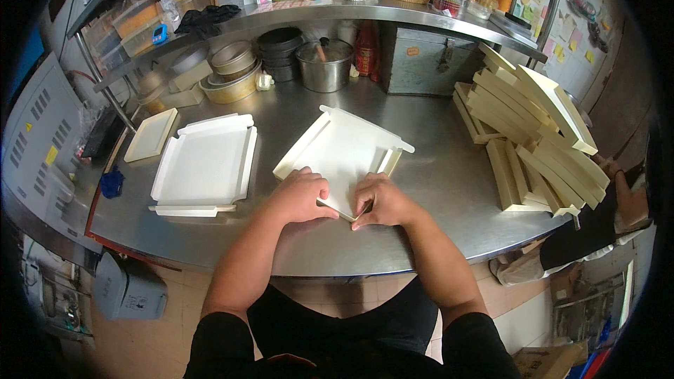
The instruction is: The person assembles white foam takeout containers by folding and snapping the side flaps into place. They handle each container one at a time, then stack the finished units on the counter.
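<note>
At the front edge of a stainless-steel worktop [435, 168], a person presses both hands onto the near corner of a flat cream cardboard box blank [342, 151], which lies skewed near the middle of the surface with its side flaps half raised. The left hand [300, 195] lies curled over the blank's near left edge, fingers bent and close together, pinning the card down; the right hand [382, 200] pinches the near corner flap, fingers narrow around the fold. A second, already shaped tray [203, 166] lies just beside it toward the left edge, and a leaning stack of finished boxes [537, 140] crowds the right end of the worktop. The corner in hand sits close to the front edge, so a hard push could slide the blank on the smooth steel and skew the crease. Uneven pressure between the two hands could tear or buckle the thin flap, and a knock could topple the tilted stack.
</note>
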A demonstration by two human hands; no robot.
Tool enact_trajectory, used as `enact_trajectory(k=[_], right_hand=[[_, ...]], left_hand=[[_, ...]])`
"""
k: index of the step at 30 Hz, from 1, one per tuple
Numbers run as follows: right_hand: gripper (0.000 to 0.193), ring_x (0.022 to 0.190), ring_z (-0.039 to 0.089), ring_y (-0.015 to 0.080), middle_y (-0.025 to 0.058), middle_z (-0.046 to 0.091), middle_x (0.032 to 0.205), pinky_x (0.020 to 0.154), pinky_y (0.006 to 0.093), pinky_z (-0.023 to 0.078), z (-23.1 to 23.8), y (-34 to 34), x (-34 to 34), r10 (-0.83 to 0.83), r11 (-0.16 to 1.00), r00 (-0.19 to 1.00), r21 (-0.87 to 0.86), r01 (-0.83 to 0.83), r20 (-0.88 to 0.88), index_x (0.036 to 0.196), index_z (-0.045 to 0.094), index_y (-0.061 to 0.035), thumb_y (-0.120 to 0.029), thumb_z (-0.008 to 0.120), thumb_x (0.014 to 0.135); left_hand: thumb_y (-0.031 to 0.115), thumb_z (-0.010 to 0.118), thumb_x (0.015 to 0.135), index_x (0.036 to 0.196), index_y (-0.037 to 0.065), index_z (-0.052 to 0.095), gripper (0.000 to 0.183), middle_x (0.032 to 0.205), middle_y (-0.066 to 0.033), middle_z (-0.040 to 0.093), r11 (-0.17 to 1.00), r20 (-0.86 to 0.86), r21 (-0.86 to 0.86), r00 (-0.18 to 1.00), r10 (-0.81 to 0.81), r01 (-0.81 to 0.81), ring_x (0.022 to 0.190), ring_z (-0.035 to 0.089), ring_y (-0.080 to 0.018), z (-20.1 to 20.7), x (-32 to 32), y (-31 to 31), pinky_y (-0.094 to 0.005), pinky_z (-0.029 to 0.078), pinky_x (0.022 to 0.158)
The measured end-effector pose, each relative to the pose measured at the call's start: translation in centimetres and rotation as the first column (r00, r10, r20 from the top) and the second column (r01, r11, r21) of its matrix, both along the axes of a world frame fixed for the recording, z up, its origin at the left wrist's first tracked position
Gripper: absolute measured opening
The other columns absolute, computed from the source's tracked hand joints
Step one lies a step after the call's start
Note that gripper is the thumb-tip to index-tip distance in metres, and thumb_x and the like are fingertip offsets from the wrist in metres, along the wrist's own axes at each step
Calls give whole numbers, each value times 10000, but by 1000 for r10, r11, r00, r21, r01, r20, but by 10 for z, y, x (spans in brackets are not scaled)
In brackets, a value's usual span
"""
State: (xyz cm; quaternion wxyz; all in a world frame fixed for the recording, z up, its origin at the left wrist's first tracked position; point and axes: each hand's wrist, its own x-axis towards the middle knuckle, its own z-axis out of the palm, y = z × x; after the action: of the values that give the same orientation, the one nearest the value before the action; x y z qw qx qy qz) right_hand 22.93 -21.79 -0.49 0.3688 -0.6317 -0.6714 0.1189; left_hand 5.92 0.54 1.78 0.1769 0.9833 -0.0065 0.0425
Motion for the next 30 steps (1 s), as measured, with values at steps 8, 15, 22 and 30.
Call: enact_trajectory(k=[8,15,22,30], right_hand=[[324,926,667,269,-16,724,808,909,418,445,-5,0,3,-11,999,1000,-38,11,-14,723,757,-156,-290,1037,630],[334,903,668,280,-7,719,796,849,437,468,-4,0,3,-5,1000,1000,5,5,-8,718,745,-148,-285,1036,628],[338,866,667,292,9,714,782,830,429,478,-1,0,0,-26,999,1000,45,26,12,712,742,-141,-264,1040,611],[339,870,676,299,16,722,786,813,443,494,-1,1,-1,-6,998,1000,67,6,11,708,740,-130,-247,1040,603]], left_hand=[[558,939,787,891,83,702,541,1037,-89,741,1000,-75,17,997,10,-9,1091,635,-324,-2,2,-2,-425,520,983],[555,936,796,929,65,702,559,1067,-126,727,1000,13,25,1000,19,-19,1110,637,-335,-7,-3,-3,-430,522,998],[500,969,780,944,74,671,546,1058,-96,709,998,13,-37,999,52,-51,1072,642,-337,-6,-2,-3,-442,527,954],[486,964,796,929,84,687,506,1029,-87,710,999,16,-30,999,37,-37,1070,640,-333,-9,-4,-3,-446,530,951]])
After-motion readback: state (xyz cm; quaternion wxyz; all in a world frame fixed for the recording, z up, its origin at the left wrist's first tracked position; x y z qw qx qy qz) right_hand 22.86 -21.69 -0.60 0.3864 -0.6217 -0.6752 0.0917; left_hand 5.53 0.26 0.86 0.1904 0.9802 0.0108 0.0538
